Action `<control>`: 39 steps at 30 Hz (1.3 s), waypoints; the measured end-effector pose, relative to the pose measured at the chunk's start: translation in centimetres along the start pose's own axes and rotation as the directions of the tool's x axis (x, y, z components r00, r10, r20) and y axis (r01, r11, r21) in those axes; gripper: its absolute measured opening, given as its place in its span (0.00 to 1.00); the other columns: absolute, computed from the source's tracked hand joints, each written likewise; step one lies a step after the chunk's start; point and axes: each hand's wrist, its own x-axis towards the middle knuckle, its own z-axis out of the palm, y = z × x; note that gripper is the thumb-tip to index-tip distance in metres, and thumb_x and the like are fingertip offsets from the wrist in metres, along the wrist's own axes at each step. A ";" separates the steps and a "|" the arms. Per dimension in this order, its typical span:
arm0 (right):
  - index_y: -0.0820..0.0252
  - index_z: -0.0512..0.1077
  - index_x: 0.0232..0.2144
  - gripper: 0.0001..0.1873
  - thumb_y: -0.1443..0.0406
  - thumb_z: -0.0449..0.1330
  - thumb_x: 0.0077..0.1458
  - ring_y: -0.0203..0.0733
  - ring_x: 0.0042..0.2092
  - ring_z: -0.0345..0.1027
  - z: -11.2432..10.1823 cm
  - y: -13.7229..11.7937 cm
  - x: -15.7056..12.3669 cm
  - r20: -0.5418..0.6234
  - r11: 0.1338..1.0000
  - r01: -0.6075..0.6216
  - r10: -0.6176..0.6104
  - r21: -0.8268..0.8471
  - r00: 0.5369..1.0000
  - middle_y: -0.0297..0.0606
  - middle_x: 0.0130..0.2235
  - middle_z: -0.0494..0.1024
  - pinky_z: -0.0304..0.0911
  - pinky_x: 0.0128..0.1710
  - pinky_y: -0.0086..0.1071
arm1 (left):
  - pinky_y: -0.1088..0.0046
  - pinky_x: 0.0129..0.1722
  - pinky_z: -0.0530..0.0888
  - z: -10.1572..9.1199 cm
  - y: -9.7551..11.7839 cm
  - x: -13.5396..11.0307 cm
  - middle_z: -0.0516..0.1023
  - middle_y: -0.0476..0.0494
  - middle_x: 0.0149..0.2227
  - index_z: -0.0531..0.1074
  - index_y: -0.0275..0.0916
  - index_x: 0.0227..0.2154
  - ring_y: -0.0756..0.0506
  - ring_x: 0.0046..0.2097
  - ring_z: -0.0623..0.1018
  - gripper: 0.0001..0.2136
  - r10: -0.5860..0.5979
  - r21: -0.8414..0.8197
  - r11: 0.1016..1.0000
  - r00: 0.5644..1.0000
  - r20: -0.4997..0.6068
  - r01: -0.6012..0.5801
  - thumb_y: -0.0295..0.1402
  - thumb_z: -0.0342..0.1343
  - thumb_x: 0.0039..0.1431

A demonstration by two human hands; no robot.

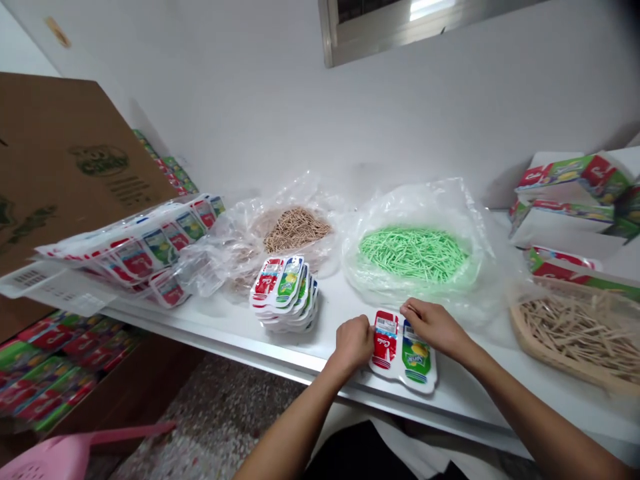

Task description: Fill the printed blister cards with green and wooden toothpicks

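Note:
A two-part candy packet [401,353], red Cola on one side and green Sprite on the other, lies near the table's front edge. My left hand [354,341] is closed in a fist against its left edge; what the fingers hold is hidden. Over the packet's upper right corner, my right hand [434,325] pinches with thumb and fingers together, and I cannot make out what is in them. To the left stands a pile of similar packets [284,293]. Behind my hands, a clear plastic bag [473,227] holds light green sticks [413,253].
Brown sticks [297,230] fill another plastic bag. At right are a basket [523,327] of tan sticks and several printed display boxes [565,213]. Wrapped packets [150,247] lie by a large cardboard box [75,147] at left. A pink plastic item [55,457] is below.

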 end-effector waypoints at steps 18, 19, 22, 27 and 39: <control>0.58 0.60 0.54 0.34 0.47 0.57 0.49 0.45 0.37 0.70 0.3 2.6 -1.6 -0.170 0.976 -0.206 0.214 0.063 0.962 0.43 0.46 0.72 0.61 0.39 0.37 | 0.72 0.37 0.64 -1.5 0.3 -0.8 0.74 0.45 0.33 0.67 0.41 0.32 0.46 0.37 0.73 0.14 0.092 -0.191 0.970 0.951 -0.294 -0.153 0.40 0.39 0.65; 0.59 0.60 0.54 0.34 0.47 0.56 0.50 0.46 0.40 0.70 0.4 2.6 -1.7 -0.160 0.974 -0.219 0.224 0.047 0.961 0.44 0.46 0.71 0.61 0.40 0.37 | 0.72 0.36 0.64 -1.3 0.4 -0.9 0.74 0.46 0.33 0.66 0.41 0.33 0.46 0.36 0.72 0.13 0.075 -0.213 0.966 0.951 -0.301 -0.144 0.43 0.43 0.63; 0.59 0.61 0.53 0.32 0.48 0.55 0.51 0.51 0.46 0.69 0.8 2.9 -2.6 -0.126 0.964 -0.259 0.251 -0.056 0.960 0.46 0.49 0.70 0.61 0.41 0.38 | 0.69 0.35 0.64 -0.1 0.7 -0.8 0.72 0.44 0.36 0.65 0.40 0.34 0.42 0.38 0.71 0.18 0.050 -0.154 0.984 0.970 -0.240 -0.089 0.49 0.56 0.50; 0.58 0.65 0.46 0.25 0.50 0.56 0.50 0.51 0.43 0.71 1.3 3.8 -4.2 -0.057 0.937 -0.329 0.324 -0.122 0.944 0.45 0.45 0.74 0.60 0.36 0.36 | 0.70 0.36 0.64 1.3 0.8 0.0 0.70 0.45 0.33 0.64 0.40 0.27 0.44 0.38 0.70 0.10 0.060 -0.176 0.981 0.989 -0.138 -0.084 0.40 0.56 0.54; 0.58 0.68 0.31 0.15 0.52 0.60 0.52 0.41 0.31 0.70 0.2 2.4 -4.0 -0.036 0.575 -0.105 0.227 0.811 0.973 0.34 0.30 0.76 0.65 0.31 0.31 | 0.69 0.37 0.71 -2.1 3.1 -0.8 0.77 0.44 0.34 0.64 0.40 0.42 0.45 0.35 0.77 0.18 -0.028 -0.993 0.054 0.994 -0.104 -0.102 0.39 0.61 0.51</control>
